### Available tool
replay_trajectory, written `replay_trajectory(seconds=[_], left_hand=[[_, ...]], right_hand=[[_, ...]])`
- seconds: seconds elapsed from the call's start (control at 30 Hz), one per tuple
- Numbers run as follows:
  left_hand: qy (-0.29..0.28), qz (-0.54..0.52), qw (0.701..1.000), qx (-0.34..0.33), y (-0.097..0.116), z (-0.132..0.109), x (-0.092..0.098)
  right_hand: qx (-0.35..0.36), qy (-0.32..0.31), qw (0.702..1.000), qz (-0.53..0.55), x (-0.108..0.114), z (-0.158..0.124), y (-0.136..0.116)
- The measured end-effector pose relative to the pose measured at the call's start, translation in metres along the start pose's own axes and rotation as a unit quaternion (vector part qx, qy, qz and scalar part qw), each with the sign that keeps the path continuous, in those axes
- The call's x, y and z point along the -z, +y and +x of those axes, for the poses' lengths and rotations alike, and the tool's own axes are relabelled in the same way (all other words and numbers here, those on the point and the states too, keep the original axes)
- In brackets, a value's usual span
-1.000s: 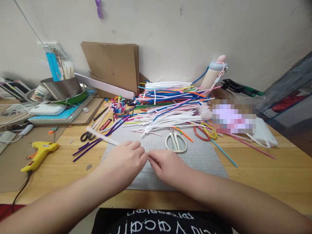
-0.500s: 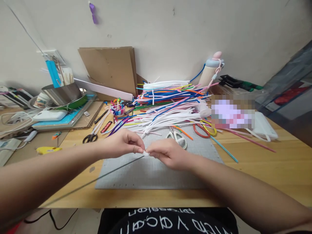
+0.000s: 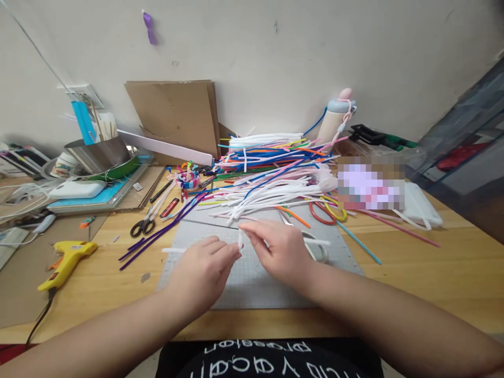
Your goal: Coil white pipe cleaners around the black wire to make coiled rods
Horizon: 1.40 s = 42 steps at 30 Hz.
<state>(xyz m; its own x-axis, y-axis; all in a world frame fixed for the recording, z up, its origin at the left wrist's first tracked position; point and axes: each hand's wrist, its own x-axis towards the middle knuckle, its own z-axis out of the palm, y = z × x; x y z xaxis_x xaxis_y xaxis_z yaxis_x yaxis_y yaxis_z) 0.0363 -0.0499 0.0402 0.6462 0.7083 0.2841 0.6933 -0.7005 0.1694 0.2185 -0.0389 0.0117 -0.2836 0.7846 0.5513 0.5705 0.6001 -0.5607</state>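
Over a grey cutting mat [image 3: 252,283], my left hand [image 3: 205,270] and my right hand [image 3: 277,252] meet. Both pinch a white pipe cleaner [image 3: 173,250]. One end sticks out to the left of my left hand, another to the right past my right hand, and a short piece stands up between the fingertips. White-handled scissors [image 3: 317,252] lie partly hidden behind my right hand.
A big heap of coloured and white pipe cleaners [image 3: 275,173] lies behind the mat. Purple pipe cleaners [image 3: 161,233] and black scissors [image 3: 142,227] sit to the left, a yellow glue gun [image 3: 65,257] farther left. Cardboard [image 3: 177,118] leans on the wall beside a bottle [image 3: 334,121].
Both hands have come back down onto the mat after lifting slightly. The white pipe cleaner now lies across the mat with a bent piece standing between the fingertips. The view shifted a little.
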Motion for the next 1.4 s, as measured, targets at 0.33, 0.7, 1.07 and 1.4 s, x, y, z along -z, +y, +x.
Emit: replay_trajectory(seconds=[0.33, 0.7, 1.07, 1.4], left_hand=[[-0.182, -0.122, 0.976, -0.014, -0.053, 0.037, 0.063], [-0.122, -0.387, 0.866, 0.292, -0.011, 0.018, -0.009], [-0.080, 0.034, 0.996, -0.030, -0.005, 0.021, 0.044], [-0.148, -0.278, 0.941, 0.122, -0.066, 0.039, 0.013]], right_hand=[[0.200, -0.106, 0.974, -0.004, 0.010, 0.012, 0.011], [0.025, 0.000, 0.981, 0.192, 0.004, 0.002, 0.001], [0.120, -0.033, 0.963, -0.239, 0.003, 0.006, 0.016], [0.146, 0.002, 0.983, 0.113, 0.003, 0.008, 0.008]])
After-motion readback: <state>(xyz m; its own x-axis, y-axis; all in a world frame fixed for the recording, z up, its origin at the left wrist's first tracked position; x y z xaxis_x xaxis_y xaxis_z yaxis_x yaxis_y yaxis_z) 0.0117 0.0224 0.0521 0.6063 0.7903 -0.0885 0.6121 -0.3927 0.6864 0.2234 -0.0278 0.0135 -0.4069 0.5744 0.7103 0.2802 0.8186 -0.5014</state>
